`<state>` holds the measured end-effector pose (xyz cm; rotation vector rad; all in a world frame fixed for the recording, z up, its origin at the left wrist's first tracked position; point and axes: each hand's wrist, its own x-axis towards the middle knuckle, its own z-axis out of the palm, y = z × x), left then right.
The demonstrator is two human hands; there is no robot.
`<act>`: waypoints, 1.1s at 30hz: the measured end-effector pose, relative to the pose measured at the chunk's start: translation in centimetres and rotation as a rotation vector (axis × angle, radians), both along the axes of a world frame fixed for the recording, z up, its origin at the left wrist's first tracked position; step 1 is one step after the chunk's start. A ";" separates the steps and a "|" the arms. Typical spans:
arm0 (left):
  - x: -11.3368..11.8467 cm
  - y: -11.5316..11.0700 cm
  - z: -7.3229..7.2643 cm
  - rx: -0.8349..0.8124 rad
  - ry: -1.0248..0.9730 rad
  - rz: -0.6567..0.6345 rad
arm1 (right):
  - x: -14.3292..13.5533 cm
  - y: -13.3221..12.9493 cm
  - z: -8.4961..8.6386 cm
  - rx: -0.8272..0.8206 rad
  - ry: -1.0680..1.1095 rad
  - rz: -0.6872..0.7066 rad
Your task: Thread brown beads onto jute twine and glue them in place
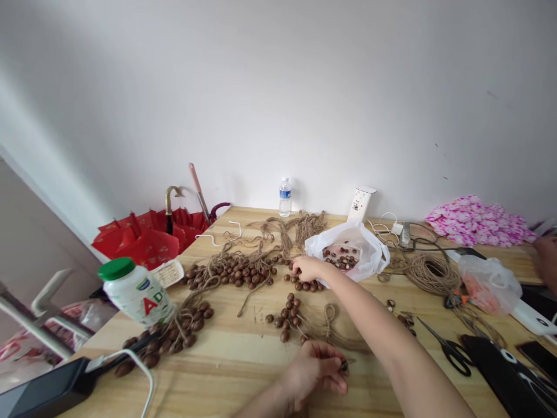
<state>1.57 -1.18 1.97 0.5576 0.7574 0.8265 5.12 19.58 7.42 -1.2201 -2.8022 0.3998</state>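
Note:
My left hand (317, 371) is closed at the front of the table, thumb and fingers pinching a small dark nut shell (344, 367) with a pale edge. Reaching forward across the table, my right hand (308, 267) has its fingers curled down at a row of round brown nuts (304, 285). What lies between those fingertips is hidden. Just beyond my left hand are a loose cluster of brown nuts (290, 313) and a knotted loop of twine (329, 319). Right beside my right hand, an open white plastic bag (369, 247) holds several split shells.
Bunches of nuts on twine (237, 273) lie at left, near a white bottle with green cap (141, 296). Scissors (450, 348), a twine coil (430, 273) and a black phone-like slab (491, 371) lie right. A water bottle (285, 200) stands behind. Another person's hand (546, 258) shows far right.

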 end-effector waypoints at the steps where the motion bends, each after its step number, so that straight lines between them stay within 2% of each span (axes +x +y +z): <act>1: 0.0 0.0 0.0 -0.005 -0.002 0.004 | -0.8 0.0 0.2 0.015 0.005 0.015; 4: 0.0 -0.1 0.1 -0.020 -0.007 -0.002 | -4.4 -0.3 0.3 0.070 0.051 0.097; 8: -0.2 -0.2 0.6 0.028 -0.018 -0.048 | -9.5 -0.5 -0.7 0.039 0.065 0.204; 11: -0.4 -0.2 1.0 0.103 -0.017 -0.066 | -11.1 -0.1 -1.7 0.009 0.062 0.196; 14: -0.5 -0.2 1.0 0.108 -0.022 -0.066 | -10.6 0.5 -2.1 0.010 0.112 0.158; 17: -0.3 0.0 0.5 0.053 -0.025 -0.060 | -9.0 1.3 -2.3 0.009 0.209 0.107; 25: 0.0 0.1 -0.5 -0.025 -0.022 -0.021 | -5.2 3.6 -2.4 -0.009 0.366 -0.109; 28: 0.0 0.1 -0.4 -0.021 -0.020 -0.031 | -4.5 3.7 -2.1 -0.030 0.318 -0.092; 33: -0.1 0.1 -0.4 -0.021 -0.013 -0.026 | -4.9 2.5 -1.6 -0.086 0.139 0.064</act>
